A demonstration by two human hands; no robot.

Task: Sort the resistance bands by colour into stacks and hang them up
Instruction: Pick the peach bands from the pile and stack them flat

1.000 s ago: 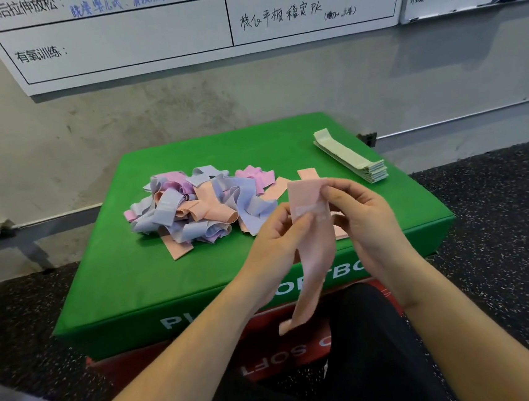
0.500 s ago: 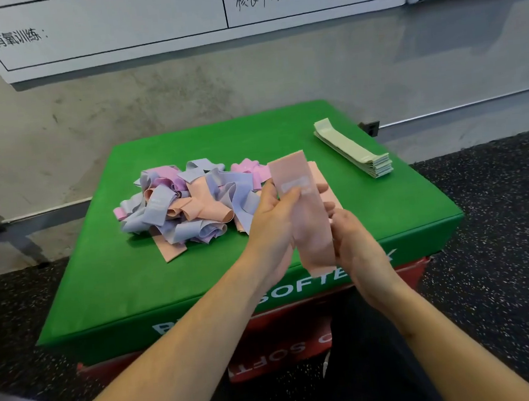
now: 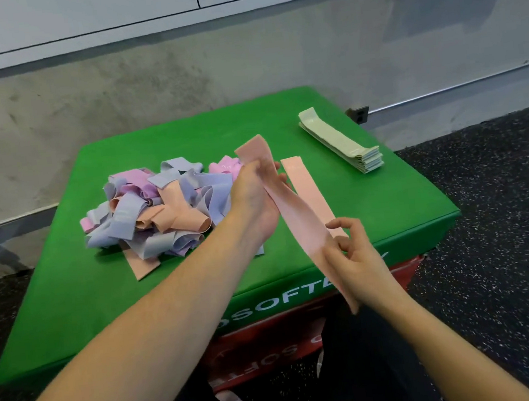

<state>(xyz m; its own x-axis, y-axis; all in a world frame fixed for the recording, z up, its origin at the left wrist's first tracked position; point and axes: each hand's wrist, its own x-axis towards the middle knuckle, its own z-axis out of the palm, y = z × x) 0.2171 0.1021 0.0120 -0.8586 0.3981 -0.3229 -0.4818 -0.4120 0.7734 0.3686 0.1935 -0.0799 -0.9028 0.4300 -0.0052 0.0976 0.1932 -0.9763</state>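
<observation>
Peach rubber, thin and matte, makes up the band [image 3: 294, 217] stretched flat between both hands above the green box [image 3: 385, 195]. The left hand [image 3: 253, 195] is raised with its back to the camera, forearm reaching in from 7 o'clock, fingers curled round the band's upper end, which sticks up past them as a squared tab. The right hand [image 3: 356, 262] sits lower, at about 4 o'clock from the left, with thumb and fingers pinching the band near its lower end; the index finger is lifted and bent, and the band's tail hangs down past the wrist. The strip runs as a long, smooth diagonal ribbon from 11 o'clock to 5 o'clock between the two grips.

Just behind it, a second peach band [image 3: 307, 189] lies flat and straight on the box top. At 9 o'clock from the hands sits a loose pile [image 3: 157, 210] of tangled bands in lilac-grey, pink and peach, folded and looped over one another, with one flat peach end poking out toward the front. At 2 o'clock, well apart from the pile, a neat stack [image 3: 341, 142] of pale green bands lies squared up near the box's far right corner. The box top is a smooth, padded green cover with white lettering on its front face, resting on a red box [image 3: 270, 338] below
</observation>
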